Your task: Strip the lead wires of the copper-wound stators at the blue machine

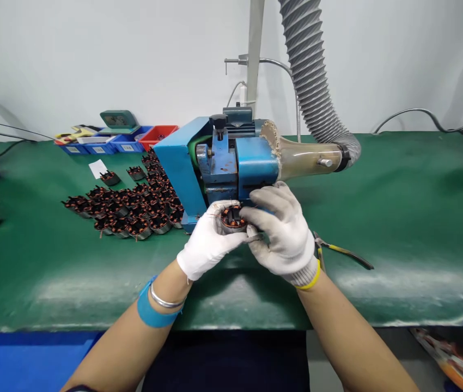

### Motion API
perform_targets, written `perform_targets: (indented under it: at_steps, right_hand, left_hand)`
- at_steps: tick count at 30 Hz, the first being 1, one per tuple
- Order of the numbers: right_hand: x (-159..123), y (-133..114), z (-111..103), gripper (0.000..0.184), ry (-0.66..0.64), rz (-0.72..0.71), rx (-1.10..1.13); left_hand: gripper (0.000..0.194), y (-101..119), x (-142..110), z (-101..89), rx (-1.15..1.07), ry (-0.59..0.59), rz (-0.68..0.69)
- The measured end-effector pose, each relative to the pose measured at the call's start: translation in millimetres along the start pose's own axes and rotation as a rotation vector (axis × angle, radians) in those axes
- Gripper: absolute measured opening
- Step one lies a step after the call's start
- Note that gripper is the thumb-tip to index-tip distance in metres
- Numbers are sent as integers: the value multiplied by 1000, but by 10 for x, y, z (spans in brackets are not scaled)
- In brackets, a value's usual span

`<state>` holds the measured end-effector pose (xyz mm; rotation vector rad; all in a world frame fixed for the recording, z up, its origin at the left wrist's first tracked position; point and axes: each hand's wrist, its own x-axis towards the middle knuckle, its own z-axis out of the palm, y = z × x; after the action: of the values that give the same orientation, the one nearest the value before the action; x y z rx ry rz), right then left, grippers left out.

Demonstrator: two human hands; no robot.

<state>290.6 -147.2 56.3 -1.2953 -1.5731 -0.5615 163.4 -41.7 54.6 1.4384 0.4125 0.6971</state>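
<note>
A round motor stator [232, 218] with copper windings and a dark core is held in front of the blue machine [219, 163]. My left hand [211, 239], in a white glove, grips it from the left, with the thumb along its near side. At its right side is my right hand [282, 231], in a knitted glove with greyed fingertips. Its curled index finger and thumb touch the stator's edge; the other fingers are raised and bent. Thin wire ends stick up from the stator. Whether the right fingertips also pinch a wire is too small to see.
Many similar stators [133, 207] stand left of the machine. Behind them are blue bins [101, 144] and a red bin [158, 136]. Yellow-handled pliers [343, 251] lie right of my right hand. A grey hose [309, 65] joins the machine's clear funnel [307, 158].
</note>
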Motion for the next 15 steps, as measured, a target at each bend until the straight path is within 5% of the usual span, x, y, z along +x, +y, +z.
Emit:
perform_targets:
  at_steps: [2,6,7,9,12,15]
  right_hand:
    - [-7,7,26,25,-5,84,65]
    - [-58,72,162,13,272,748,580]
    - [-63,90,169,15,339,825,676]
    - [-55,104,130,28,323,745,722]
    - [-7,50,-5,59,-40,407,477]
    - [76,-50,-98,48,-313,254,219]
  left_hand:
    - [58,-14,-1,-3,5,-4,-5]
    - [60,-38,-20,1,63,-31,11]
    - [60,-41,-17,-2,104,-25,37]
    - [57,-37,1,-18,212,4,105]
    - [53,8,1,-66,353,45,197]
    - [50,66,-69,-112,440,74,198]
